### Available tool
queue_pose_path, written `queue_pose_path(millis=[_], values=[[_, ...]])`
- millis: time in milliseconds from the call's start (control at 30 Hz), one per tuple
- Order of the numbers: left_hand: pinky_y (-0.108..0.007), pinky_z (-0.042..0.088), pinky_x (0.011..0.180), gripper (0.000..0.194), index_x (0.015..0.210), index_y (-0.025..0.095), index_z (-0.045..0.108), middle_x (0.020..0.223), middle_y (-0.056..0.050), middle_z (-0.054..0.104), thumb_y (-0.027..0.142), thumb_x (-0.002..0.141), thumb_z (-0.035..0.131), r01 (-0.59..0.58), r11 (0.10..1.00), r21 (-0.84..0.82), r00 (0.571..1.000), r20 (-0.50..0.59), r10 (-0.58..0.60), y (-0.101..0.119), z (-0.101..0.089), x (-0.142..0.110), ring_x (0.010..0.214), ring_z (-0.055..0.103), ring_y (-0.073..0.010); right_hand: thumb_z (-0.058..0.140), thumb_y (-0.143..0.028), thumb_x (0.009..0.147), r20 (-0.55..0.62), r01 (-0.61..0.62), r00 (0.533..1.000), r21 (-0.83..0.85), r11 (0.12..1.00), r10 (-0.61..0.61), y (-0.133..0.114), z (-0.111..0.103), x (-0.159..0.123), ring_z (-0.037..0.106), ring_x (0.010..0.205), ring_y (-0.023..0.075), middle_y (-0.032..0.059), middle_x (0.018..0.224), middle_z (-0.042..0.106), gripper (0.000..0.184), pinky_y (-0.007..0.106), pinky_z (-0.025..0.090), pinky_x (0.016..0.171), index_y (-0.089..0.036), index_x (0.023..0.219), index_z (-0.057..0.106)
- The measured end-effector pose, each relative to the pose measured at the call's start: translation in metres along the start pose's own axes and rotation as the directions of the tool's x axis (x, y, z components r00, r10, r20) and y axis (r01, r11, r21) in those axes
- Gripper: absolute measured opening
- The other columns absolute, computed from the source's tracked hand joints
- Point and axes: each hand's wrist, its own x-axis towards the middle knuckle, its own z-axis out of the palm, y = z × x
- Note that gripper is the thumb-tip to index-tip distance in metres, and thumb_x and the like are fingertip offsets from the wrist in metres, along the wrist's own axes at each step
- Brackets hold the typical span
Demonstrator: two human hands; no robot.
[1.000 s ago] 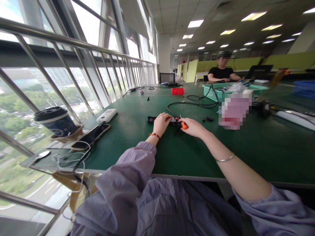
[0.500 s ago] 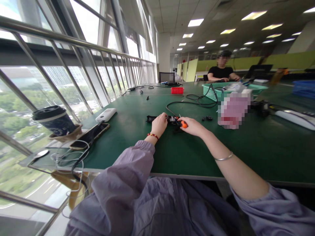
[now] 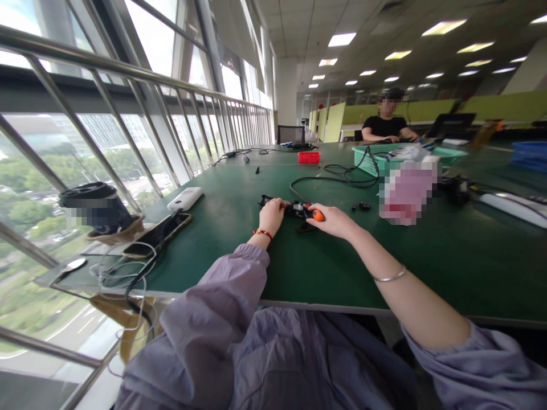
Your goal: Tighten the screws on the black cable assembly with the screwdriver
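Note:
Near the middle of the green table (image 3: 222, 239) lies a black jointed device (image 3: 294, 209) with a silvery-grey part at its centre. My left hand (image 3: 272, 215) is closed around its left part, and a black end sticks out beyond the fingers. My right hand (image 3: 335, 221) grips what looks like a screwdriver (image 3: 318, 215) by its orange and black handle. Its tip is hidden or too small to make out, close to the device. A dark piece of the device shows on the table below, and a black cable (image 3: 299, 181) runs up behind it.
Two small black parts (image 3: 363, 205) lie to the right, before a pink packet (image 3: 408, 193) and a green basket (image 3: 365, 159). Farther back are a red basket (image 3: 308, 158) and a seated person (image 3: 387, 128). At left are a white box-like device (image 3: 185, 199), a phone (image 3: 158, 236) and a cup (image 3: 98, 208).
My left hand has shifted slightly left and down along the device, which has tilted a little. My right hand stays on the orange handle, moved slightly left.

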Motion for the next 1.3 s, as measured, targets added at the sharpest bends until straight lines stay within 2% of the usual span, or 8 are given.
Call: queue_pose_path(millis=[100,167,267,433,733,1067,1200,1300], values=[[-0.027,0.049,0.079,0.025,0.091,0.02,0.07,0.102,-0.005,0.068,0.01,0.084,0.049,0.028,1.0,0.002,0.999,-0.043,-0.028,0.0,-0.004,-0.001,0.092,0.063,-0.0191,0.052,-0.051,0.082,-0.015,-0.023,1.0,-0.014,1.0,0.023,-0.001,0.0,0.0,0.065,0.089,0.026,0.0085,0.102,0.07,0.043,0.032,0.047,0.07,-0.026,0.117,0.058],[-0.026,0.049,0.079,0.028,0.093,0.021,0.072,0.102,-0.004,0.068,0.01,0.086,0.047,-0.015,1.0,-0.013,0.997,-0.071,0.014,0.004,-0.006,-0.003,0.092,0.063,-0.0181,0.052,-0.05,0.083,-0.032,-0.046,0.998,-0.004,0.999,0.046,0.0,0.001,0.002,0.065,0.088,0.0256,0.0078,0.101,0.07,0.041,0.032,0.046,0.069,-0.027,0.116,0.058],[-0.024,0.048,0.082,0.028,0.099,0.022,0.072,0.102,-0.003,0.067,0.013,0.089,0.047,-0.182,0.983,-0.017,0.981,-0.066,0.18,0.015,-0.005,-0.007,0.095,0.061,-0.0166,0.052,-0.042,0.082,-0.065,-0.099,0.993,0.021,0.995,0.1,0.001,0.003,0.004,0.064,0.09,0.0247,0.0071,0.103,0.069,0.037,0.031,0.046,0.07,-0.026,0.116,0.056],[-0.026,0.047,0.084,0.027,0.109,0.019,0.066,0.102,-0.004,0.067,0.015,0.092,0.047,-0.413,0.906,0.09,0.909,-0.013,0.416,0.029,0.003,-0.01,0.096,0.059,-0.0174,0.052,-0.034,0.08,-0.094,-0.159,0.982,0.053,0.986,0.164,0.001,0.004,0.006,0.063,0.09,0.024,0.0064,0.099,0.068,0.032,0.03,0.044,0.069,-0.025,0.111,0.052],[-0.026,0.045,0.08,0.014,0.095,0.018,0.064,0.094,-0.005,0.067,0.018,0.092,0.05,-0.39,0.91,0.141,0.918,-0.013,0.396,0.024,0.008,-0.004,0.091,0.059,-0.0175,0.052,-0.029,0.076,-0.094,-0.14,0.985,0.055,0.989,0.145,0.001,0.003,0.004,0.061,0.086,0.0224,0.0044,0.095,0.067,0.029,0.029,0.043,0.067,-0.026,0.105,0.053],[-0.03,0.042,0.084,0.024,0.096,0.02,0.068,0.099,-0.007,0.064,0.019,0.094,0.044,-0.425,0.891,0.161,0.905,0.101,0.413,0.03,0.002,-0.005,0.097,0.054,-0.0195,0.053,-0.029,0.075,-0.109,-0.115,0.987,0.036,0.993,0.118,0.001,0.003,0.004,0.061,0.08,0.0215,0.0039,0.092,0.068,0.03,0.028,0.042,0.063,-0.026,0.105,0.055],[-0.035,0.039,0.092,0.021,0.091,0.022,0.072,0.107,-0.007,0.062,0.019,0.089,0.051,-0.451,0.877,0.168,0.893,0.081,0.444,0.028,0.001,-0.006,0.104,0.051,-0.022,0.054,-0.037,0.078,-0.127,-0.127,0.983,0.038,0.991,0.13,0.0,0.004,0.004,0.062,0.081,0.0217,0.0042,0.091,0.069,0.027,0.027,0.041,0.062,-0.027,0.103,0.057],[-0.037,0.035,0.102,0.02,0.1,0.024,0.071,0.123,-0.006,0.057,0.022,0.086,0.057,-0.447,0.881,0.156,0.894,0.033,0.447,0.022,-0.001,-0.007,0.116,0.047,-0.0236,0.051,-0.048,0.08,-0.18,-0.162,0.968,0.085,0.983,0.175,-0.002,0.0,0.002,0.062,0.077,0.0216,0.0043,0.085,0.068,0.027,0.027,0.041,0.061,-0.026,0.094,0.061]])
